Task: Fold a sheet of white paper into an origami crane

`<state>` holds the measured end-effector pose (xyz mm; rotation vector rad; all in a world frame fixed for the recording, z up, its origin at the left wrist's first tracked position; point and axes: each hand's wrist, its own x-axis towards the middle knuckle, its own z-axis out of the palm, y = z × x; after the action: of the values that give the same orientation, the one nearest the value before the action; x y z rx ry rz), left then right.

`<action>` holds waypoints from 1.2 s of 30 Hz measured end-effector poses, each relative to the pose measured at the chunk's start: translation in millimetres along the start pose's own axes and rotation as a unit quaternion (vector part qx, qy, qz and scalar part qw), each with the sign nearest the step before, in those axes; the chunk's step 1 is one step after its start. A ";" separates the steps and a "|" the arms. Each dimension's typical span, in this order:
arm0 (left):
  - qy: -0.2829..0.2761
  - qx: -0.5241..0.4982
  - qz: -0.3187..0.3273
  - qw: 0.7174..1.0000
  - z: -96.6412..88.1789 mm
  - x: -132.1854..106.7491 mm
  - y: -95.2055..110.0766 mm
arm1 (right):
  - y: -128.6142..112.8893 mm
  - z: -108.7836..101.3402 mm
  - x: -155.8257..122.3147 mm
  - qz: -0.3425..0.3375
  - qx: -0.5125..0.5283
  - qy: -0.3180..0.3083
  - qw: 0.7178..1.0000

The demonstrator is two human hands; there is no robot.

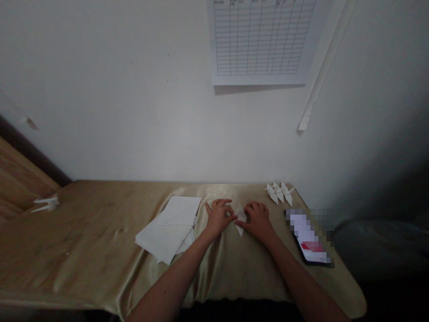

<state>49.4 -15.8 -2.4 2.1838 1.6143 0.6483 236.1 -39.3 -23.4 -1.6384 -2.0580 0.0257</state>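
Note:
Between my two hands is a small white piece of folded paper [240, 214], diamond-shaped with pointed top and bottom. My left hand [219, 218] pinches its left edge between thumb and index finger, the other fingers loosely raised. On the other side, my right hand [258, 220] grips the right edge, thumb in front and fingers curled behind. The paper rests at or just above the cloth-covered table [254, 273]; the exact gap cannot be told. Several folded paper cranes [279, 192] sit beyond my right hand, near the wall.
Left of my hands lies a stack of white paper sheets [170, 223]. A phone [308, 237] with a lit, blurred screen is at the right. Another folded white paper [47, 204] lies at the far left. A printed chart [261, 40] hangs on the wall.

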 end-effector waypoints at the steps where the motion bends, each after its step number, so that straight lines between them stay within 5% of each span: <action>1: 0.002 -0.002 0.000 1.000 0.0 0.0 0.1 | 0.5 -0.6 -0.2 0.000 0.003 -0.002 1.000; 14: 0.010 -0.011 -0.003 1.000 -1.4 -0.4 0.0 | 11.3 -13.2 -6.8 -0.036 0.060 -0.075 0.995; 25: -0.017 -0.028 0.027 0.999 -2.5 0.0 -2.3 | 23.1 -4.6 9.2 -0.035 0.229 0.051 0.971; 36: -0.041 -0.030 0.055 0.997 -0.8 -4.1 4.4 | 15.5 -0.8 9.7 -0.016 0.299 0.061 0.952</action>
<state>51.4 -20.9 0.0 2.2375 1.4242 0.6224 249.1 -26.4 -24.0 -1.1948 -1.7477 0.4779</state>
